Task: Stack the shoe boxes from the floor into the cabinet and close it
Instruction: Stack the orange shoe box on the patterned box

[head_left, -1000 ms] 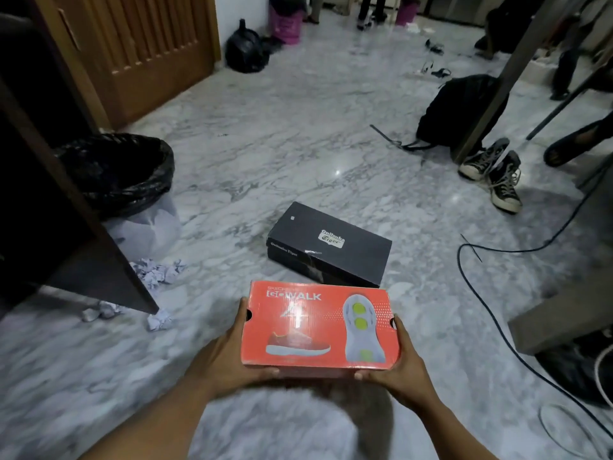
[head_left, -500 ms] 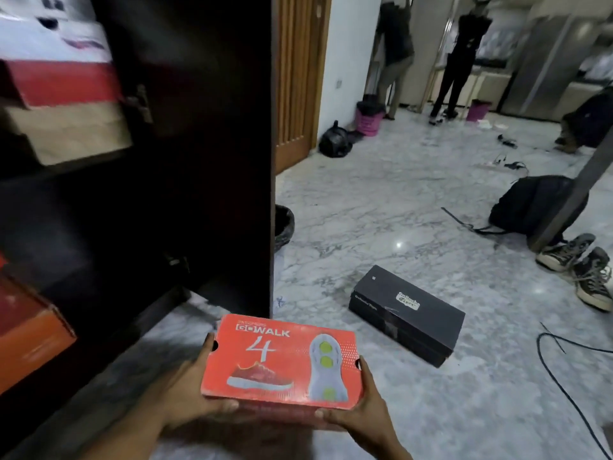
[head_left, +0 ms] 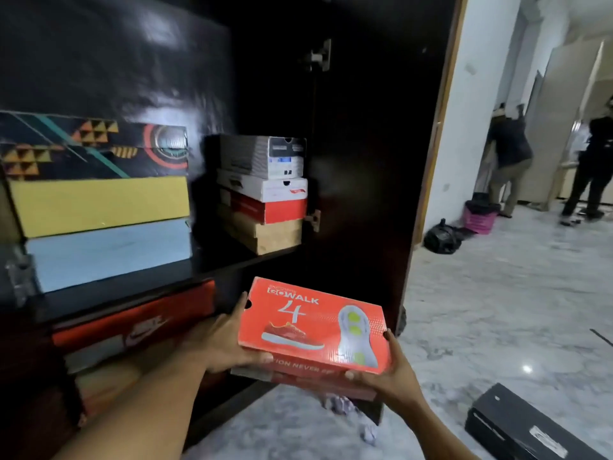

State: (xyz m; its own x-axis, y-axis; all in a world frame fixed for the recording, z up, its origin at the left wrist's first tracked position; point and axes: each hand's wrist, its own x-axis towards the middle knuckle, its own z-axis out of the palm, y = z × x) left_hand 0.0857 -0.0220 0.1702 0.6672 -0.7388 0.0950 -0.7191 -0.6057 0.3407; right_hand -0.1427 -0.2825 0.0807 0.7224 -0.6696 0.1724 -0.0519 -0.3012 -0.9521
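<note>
Plainly, the fingers (head_left: 252, 360) of the left hand (head_left: 222, 340) curl under one short end of the orange shoe box (head_left: 311, 327), thumb against its lid edge, and the right hand (head_left: 381, 376) clamps the opposite end likewise. Held nearly level just in front of the cabinet (head_left: 166, 277), the box looks light: stiff rectangular cardboard with glossy, probably slick print, so end grips suit it. A matte black shoe box (head_left: 524, 429) lies right of the cabinet.
</note>
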